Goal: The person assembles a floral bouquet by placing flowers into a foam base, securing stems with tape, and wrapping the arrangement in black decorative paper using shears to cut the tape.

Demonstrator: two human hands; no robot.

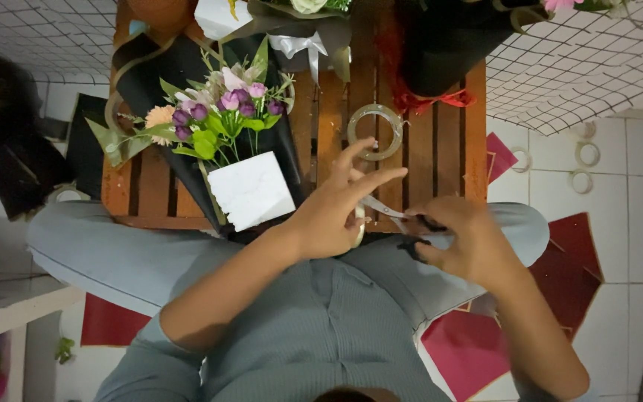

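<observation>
My left hand (pixel 334 207) holds a roll of clear tape (pixel 359 229) at the near edge of the wooden slatted table (pixel 440 160), its fingers spread upward. My right hand (pixel 464 240) grips black-handled scissors (pixel 403 217) whose blades point left toward the tape roll. To the left lies a bouquet (pixel 221 112) of purple, pink and peach flowers wrapped in black paper (pixel 180 67) with a white sheet (pixel 251 190) at its stem end.
A second clear tape roll (pixel 375 132) lies on the table's middle. More wrapped bouquets, one with a red ribbon (pixel 433 98), sit at the far edge. Dark red paper sheets (pixel 478 346) and several tape rings (pixel 586 156) lie on the white tiled floor at right.
</observation>
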